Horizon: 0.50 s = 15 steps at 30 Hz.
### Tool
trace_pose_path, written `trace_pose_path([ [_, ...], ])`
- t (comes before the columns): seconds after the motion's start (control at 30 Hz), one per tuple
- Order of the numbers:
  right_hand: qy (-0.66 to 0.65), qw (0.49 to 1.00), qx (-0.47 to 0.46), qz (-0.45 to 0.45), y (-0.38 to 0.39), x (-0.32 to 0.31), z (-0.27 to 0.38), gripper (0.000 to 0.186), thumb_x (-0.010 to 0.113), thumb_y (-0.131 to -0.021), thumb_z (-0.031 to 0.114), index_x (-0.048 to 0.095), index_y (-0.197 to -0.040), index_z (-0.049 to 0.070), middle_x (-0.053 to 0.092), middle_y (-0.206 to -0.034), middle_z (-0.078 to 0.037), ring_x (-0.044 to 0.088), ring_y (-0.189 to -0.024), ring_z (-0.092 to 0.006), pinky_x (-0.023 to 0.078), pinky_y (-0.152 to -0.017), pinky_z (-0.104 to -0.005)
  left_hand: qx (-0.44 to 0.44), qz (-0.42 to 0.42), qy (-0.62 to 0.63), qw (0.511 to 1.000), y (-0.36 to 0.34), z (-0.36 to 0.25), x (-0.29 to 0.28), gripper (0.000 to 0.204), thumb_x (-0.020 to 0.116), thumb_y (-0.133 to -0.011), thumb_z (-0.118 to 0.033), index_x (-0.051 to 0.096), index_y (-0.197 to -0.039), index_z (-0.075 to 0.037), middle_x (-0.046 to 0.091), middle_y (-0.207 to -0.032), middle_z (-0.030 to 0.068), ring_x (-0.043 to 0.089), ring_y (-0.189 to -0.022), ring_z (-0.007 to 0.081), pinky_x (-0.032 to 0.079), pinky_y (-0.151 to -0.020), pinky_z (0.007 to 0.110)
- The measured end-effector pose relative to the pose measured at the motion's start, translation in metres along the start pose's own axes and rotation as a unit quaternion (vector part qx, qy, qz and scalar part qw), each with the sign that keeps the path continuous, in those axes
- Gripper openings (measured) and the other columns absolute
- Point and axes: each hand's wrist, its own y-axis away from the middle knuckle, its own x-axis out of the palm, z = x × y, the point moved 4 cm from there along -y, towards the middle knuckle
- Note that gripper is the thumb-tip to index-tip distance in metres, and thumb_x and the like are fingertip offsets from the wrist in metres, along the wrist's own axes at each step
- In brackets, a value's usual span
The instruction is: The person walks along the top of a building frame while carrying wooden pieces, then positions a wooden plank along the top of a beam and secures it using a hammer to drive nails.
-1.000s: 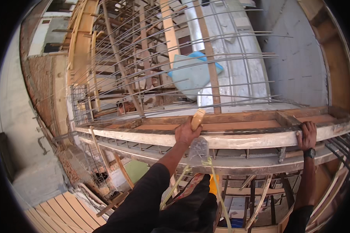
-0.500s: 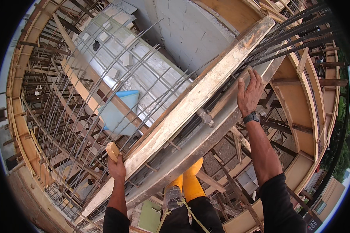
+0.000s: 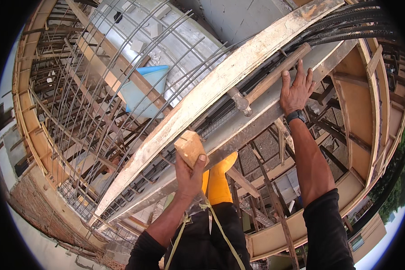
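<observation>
My left hand (image 3: 189,176) grips a short wooden block (image 3: 190,147), fingers and thumb wrapped round its lower part. It is in front of my body, over the near side of the formwork. My right hand (image 3: 297,90) has its fingers spread and rests on the near formwork board (image 3: 274,107). Beside its fingertips lies a hammer (image 3: 242,102) with a wooden handle (image 3: 281,71), set in the narrow gap between the near board and a pale plank (image 3: 220,83). Steel bars run along that gap.
Thin steel rods (image 3: 166,33) rise beyond the plank, near a blue sheet (image 3: 148,90). Thick dark bars (image 3: 355,22) bunch at the far right. My yellow boots (image 3: 220,180) stand among timber props. Curved plywood formwork (image 3: 346,121) rings the right side.
My left hand has brought the wooden block from beyond the pale plank to the near side, in front of my body. My right hand stays on the board while the view has shifted.
</observation>
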Motion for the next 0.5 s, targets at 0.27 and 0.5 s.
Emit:
trace_pose_path([
  [0.27,-0.009,1.000,0.000,-0.009,0.000,0.002,0.003,0.077,0.040,-0.100,0.066,0.033,-0.158,0.016,0.057,-0.141,-0.015,0.023,-0.152,-0.0369,0.008,-0.123,-0.0584,-0.140,-0.044,0.007,0.989,-0.043,0.047,0.075,0.058,0.060,-0.103,-0.043,0.040,-0.138,0.000,0.056,-0.127,0.0146,0.058,-0.113,0.0203,0.048,-0.097,0.035],
  [0.5,-0.020,1.000,-0.004,-0.016,0.002,0.003,0.003,0.077,0.039,-0.100,0.068,0.036,-0.157,0.016,0.056,-0.145,-0.016,0.023,-0.152,-0.0367,0.010,-0.123,-0.0572,-0.062,-0.139,-0.025,0.988,-0.061,0.045,0.085,0.061,0.061,-0.102,-0.045,0.045,-0.133,0.005,0.059,-0.127,0.0198,0.060,-0.113,0.0249,0.047,-0.098,0.037],
])
